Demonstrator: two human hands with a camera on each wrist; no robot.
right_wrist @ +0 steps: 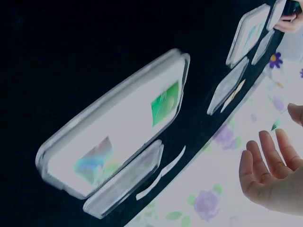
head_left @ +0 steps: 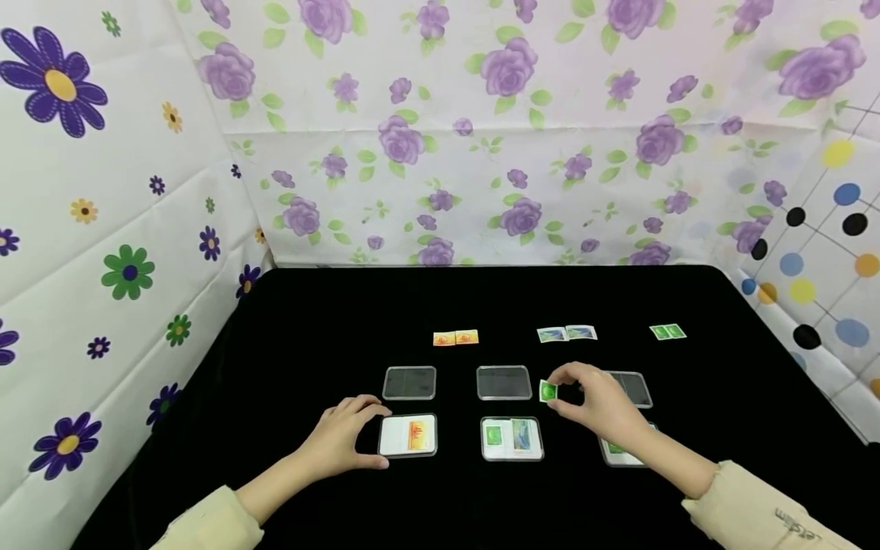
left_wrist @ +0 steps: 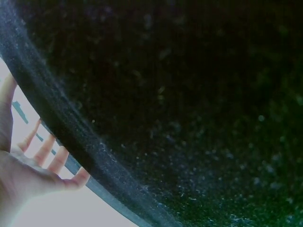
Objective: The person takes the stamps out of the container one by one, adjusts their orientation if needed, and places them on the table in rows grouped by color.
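Observation:
My right hand (head_left: 601,405) pinches a small green stamp-like picture (head_left: 548,391) between thumb and fingers, above the cloth right of the middle clear lid (head_left: 504,383). Only a green sliver of it shows in the right wrist view, by the fingertips. My left hand (head_left: 341,441) rests with thumb and fingers spread at the left edge of a clear case (head_left: 393,447), which has an orange picture on a white card. The middle case (head_left: 506,454) bears a green and a blue picture. Partly hidden by my right forearm is the right case (right_wrist: 130,124), with two pictures.
Behind the cases lie a left lid (head_left: 409,383) and a right lid (head_left: 635,388). Farther back are orange pictures (head_left: 455,338), blue landscape pictures (head_left: 567,334) and green pictures (head_left: 668,331) on the black cloth (head_left: 344,313). A flowered curtain (head_left: 467,191) hangs behind.

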